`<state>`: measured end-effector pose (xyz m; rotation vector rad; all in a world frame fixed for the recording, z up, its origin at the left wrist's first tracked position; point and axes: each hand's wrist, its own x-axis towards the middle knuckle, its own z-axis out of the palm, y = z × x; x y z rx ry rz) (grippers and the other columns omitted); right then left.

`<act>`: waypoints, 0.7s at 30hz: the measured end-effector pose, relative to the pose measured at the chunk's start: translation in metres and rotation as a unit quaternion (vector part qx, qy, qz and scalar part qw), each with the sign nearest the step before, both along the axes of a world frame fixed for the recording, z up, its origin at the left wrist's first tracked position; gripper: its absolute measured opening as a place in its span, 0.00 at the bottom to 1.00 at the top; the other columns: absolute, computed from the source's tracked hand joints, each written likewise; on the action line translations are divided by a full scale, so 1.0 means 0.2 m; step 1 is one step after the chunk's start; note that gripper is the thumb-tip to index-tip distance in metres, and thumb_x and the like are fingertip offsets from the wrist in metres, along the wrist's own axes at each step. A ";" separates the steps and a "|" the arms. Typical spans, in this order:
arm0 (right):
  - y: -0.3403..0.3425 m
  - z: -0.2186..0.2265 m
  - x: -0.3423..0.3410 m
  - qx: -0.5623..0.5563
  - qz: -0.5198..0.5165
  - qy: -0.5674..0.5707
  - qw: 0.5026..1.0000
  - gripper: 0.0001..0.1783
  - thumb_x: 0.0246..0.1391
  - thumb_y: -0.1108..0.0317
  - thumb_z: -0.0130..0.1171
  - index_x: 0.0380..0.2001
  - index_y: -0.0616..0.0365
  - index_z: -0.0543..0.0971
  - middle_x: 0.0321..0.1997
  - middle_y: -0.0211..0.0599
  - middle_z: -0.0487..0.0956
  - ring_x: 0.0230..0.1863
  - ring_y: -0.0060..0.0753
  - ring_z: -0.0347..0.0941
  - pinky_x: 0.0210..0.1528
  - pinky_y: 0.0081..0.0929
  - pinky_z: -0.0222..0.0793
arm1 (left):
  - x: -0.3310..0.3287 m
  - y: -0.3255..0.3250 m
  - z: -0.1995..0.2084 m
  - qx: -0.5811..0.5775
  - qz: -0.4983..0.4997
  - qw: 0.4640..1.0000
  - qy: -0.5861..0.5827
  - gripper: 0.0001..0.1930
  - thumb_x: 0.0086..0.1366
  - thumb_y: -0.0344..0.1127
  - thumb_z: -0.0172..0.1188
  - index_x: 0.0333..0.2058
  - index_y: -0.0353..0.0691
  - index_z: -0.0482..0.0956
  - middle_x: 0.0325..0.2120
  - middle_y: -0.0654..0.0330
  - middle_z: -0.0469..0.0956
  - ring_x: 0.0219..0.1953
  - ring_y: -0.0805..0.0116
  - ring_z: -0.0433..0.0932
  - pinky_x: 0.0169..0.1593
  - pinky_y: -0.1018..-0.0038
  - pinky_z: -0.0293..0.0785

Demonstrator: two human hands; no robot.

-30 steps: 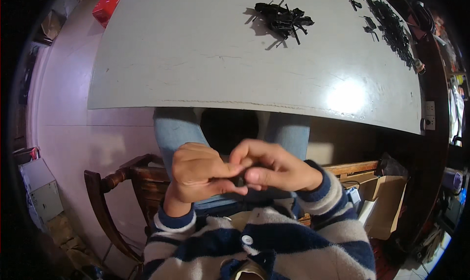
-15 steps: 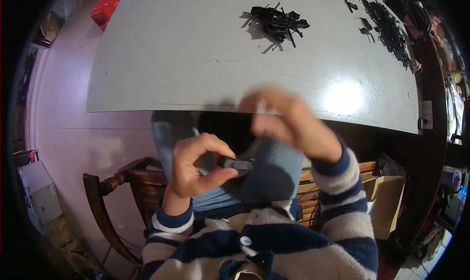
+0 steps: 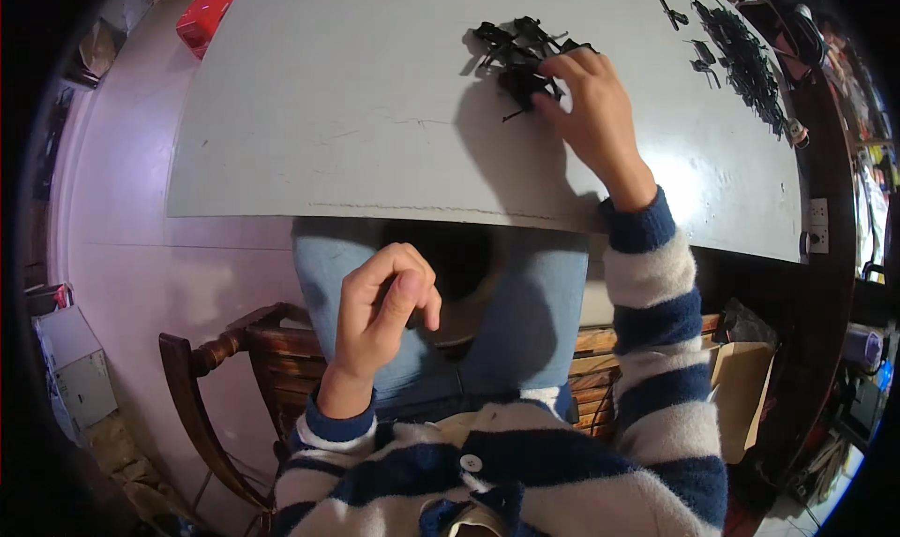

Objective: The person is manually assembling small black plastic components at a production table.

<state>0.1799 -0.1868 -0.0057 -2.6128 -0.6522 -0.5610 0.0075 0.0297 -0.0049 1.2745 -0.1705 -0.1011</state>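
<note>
While my left hand point(image 3: 386, 302) curled—around what, if anything, I couldn't tell—my right hand point(image 3: 597, 110), the nearer, held thumb and fingers parted at the black plastic parts point(image 3: 521, 82), piled leftward on the desk point(image 3: 328, 77).

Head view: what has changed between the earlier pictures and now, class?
The right hand has moved away from the left hand, forward to the small black pile, which now lies more spread. The left hand has curled above the lap; its grip is unclear. The larger black heap and red object stayed.
</note>
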 end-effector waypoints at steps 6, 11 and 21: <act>-0.02 0.00 -0.02 0.056 0.009 0.001 0.998 0.10 0.41 0.69 0.63 0.29 0.60 0.78 0.35 0.37 0.73 0.37 0.35 0.70 0.36 0.28 0.66 | 0.01 0.01 0.02 0.083 0.017 0.996 0.010 0.10 0.64 0.35 0.48 0.27 0.34 0.66 0.19 0.65 0.61 0.16 0.82 0.60 0.20 0.86 0.56; -0.04 0.14 -0.09 0.121 0.027 -0.032 0.992 0.12 0.43 0.66 0.64 0.30 0.63 0.78 0.42 0.37 0.74 0.41 0.32 0.70 0.39 0.25 0.65 | 0.04 0.01 0.04 0.162 0.108 0.981 0.009 0.07 0.60 0.29 0.52 0.35 0.33 0.72 0.24 0.66 0.69 0.26 0.80 0.64 0.34 0.84 0.61; 0.13 0.19 -0.36 0.236 0.225 0.470 0.820 0.10 0.45 0.70 0.60 0.28 0.65 0.72 0.35 0.37 0.74 0.38 0.26 0.69 0.42 0.24 0.64 | 0.21 -0.06 0.05 0.124 0.049 0.991 -0.001 0.19 0.59 0.33 0.57 0.49 0.35 0.68 0.25 0.66 0.72 0.29 0.79 0.67 0.38 0.82 0.65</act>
